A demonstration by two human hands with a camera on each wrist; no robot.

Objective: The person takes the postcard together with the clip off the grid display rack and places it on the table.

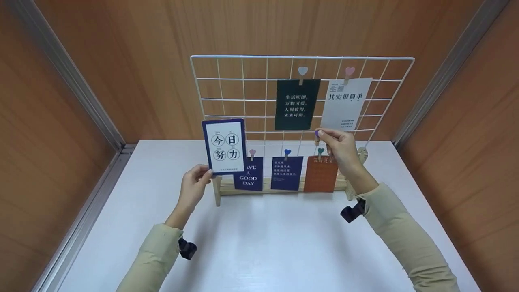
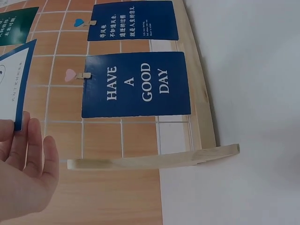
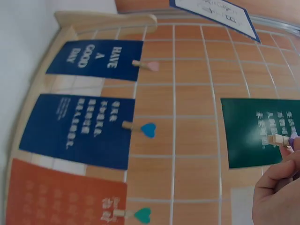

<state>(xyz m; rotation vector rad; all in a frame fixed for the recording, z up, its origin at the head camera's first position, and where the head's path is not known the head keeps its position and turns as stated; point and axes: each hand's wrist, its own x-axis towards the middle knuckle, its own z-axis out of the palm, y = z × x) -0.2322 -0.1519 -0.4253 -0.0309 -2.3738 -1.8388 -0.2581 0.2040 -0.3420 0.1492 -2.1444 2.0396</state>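
My left hand pinches the bottom right corner of a white card with a dark blue border, held upright in front of the rack's left side. A small wooden clothespin with a purple top is between the thumb and fingers of my right hand, just below the white card. Behind both hands stands a white wire grid rack on a wooden base. In the right wrist view the clothespin appears in front of the dark green card.
Clipped along the grid's lower part are a "HAVE A GOOD DAY" card, a second blue card and an orange card. Heart-topped pins hold them. Wood-grain panels enclose the white table at the back and sides.
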